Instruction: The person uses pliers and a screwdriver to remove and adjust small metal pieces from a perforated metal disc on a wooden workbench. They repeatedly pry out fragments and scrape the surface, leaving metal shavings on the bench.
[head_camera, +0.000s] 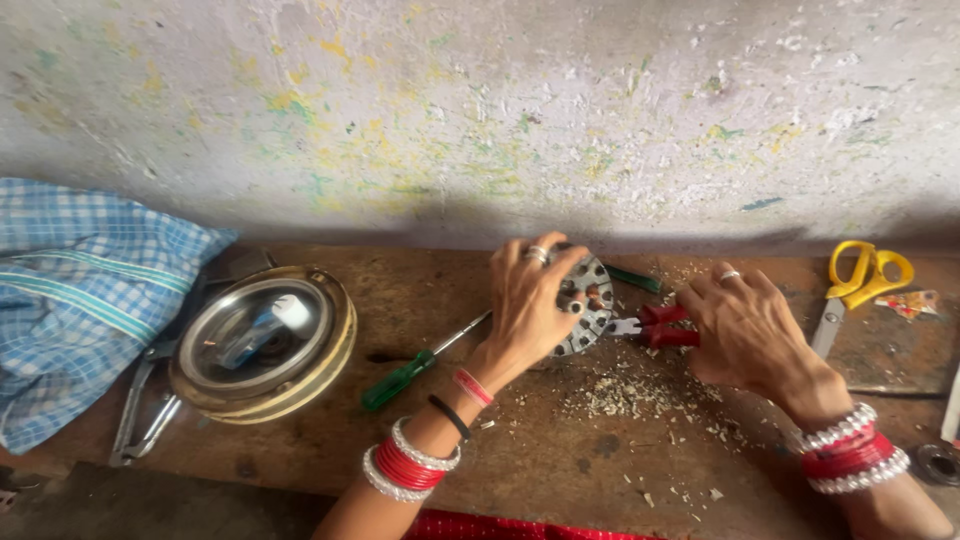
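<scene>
The left hand (527, 300) is closed over a round metal disc with holes (588, 300) and keeps it tilted on edge near the back edge of the bench (560, 460), about the middle. The right hand (745, 335) is closed on red-handled pliers (655, 327), w/ the nose at the disc rim. Risk, I think: the tilted disc can slip or roll if the pliers pull hard, & the nose may pinch the left fingers, as they are very close. Scraps lie below; a green screwdriver (405, 377) is just beside the left wrist.

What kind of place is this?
Likely a small repair or assembly workshop. A worn wooden bench strewn with shavings carries hand tools: a green-handled screwdriver, yellow scissors, red-handled pliers worked against a slotted metal disc.
</scene>
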